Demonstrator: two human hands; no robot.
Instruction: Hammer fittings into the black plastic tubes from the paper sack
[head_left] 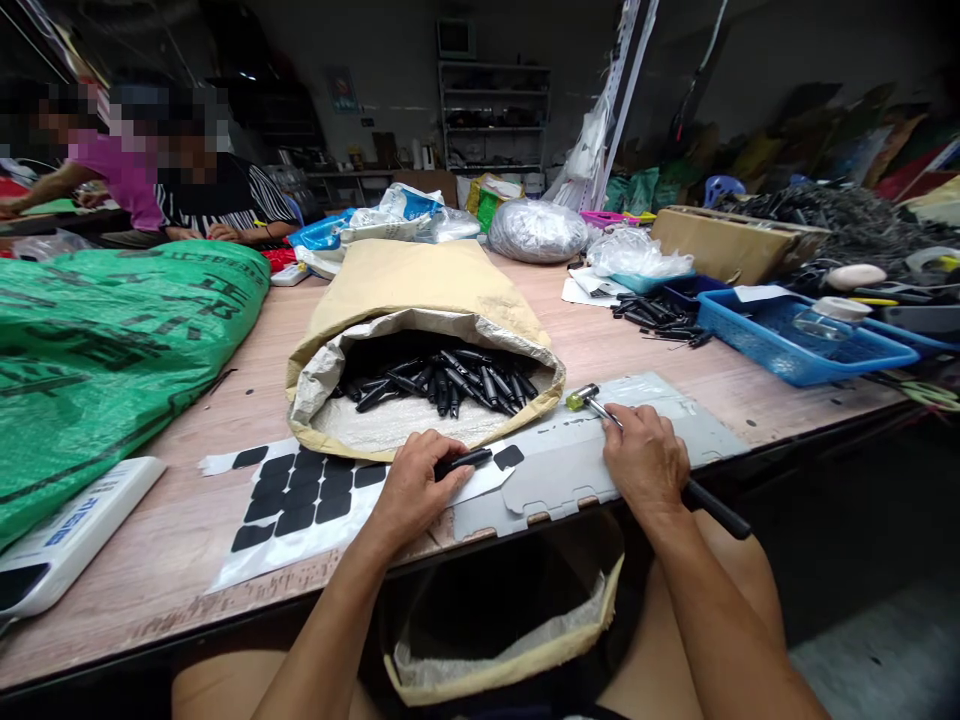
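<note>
My left hand [416, 487] is closed on a black pen-shaped piece [469, 461], held low over the grey cardboard [570, 460] at the table's front edge. In my right hand [645, 452] is a small hammer [716, 507]; its metal head with a yellow-green face lies over the cardboard, and the black handle sticks out past my wrist. Between and behind my hands, an open paper sack [420, 270] lies on its side, with several similar black pieces [450, 382] inside. Left of my left hand lies a white sheet with black rounded-square stickers [300, 490].
A green woven sack [127, 340] and a white device [82, 535] are on the left. Blue trays [802, 335] and loose black pieces [660, 315] lie right. Another open sack [510, 665] is below the table edge. Two people [225, 205] sit at the far left.
</note>
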